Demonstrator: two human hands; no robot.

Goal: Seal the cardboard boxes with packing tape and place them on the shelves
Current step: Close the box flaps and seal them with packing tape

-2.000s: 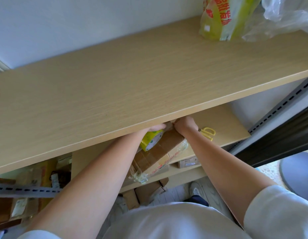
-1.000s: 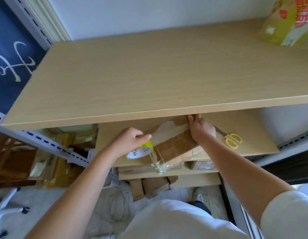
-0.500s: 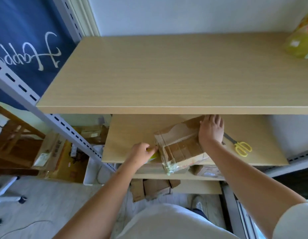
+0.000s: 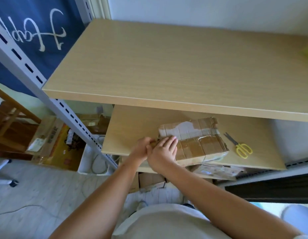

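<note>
Worn taped brown cardboard box (image 4: 196,140) near front edge of lower wooden shelf (image 4: 132,128). Right hand (image 4: 164,150) flat, fingers straight, on box's left end; left hand (image 4: 141,149) curled beside it, grip unclear. Yellow-handled scissors (image 4: 241,147) right, apart.

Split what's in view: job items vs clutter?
Job: cardboard box on the middle shelf; left hand and right hand at its left end; top shelf.
Clutter: yellow scissors; blue banner; floor cartons.

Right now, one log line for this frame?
step: taping | box: middle shelf | right hand: flat on box | left hand: at box end, grip unclear | scissors: beside box
</note>
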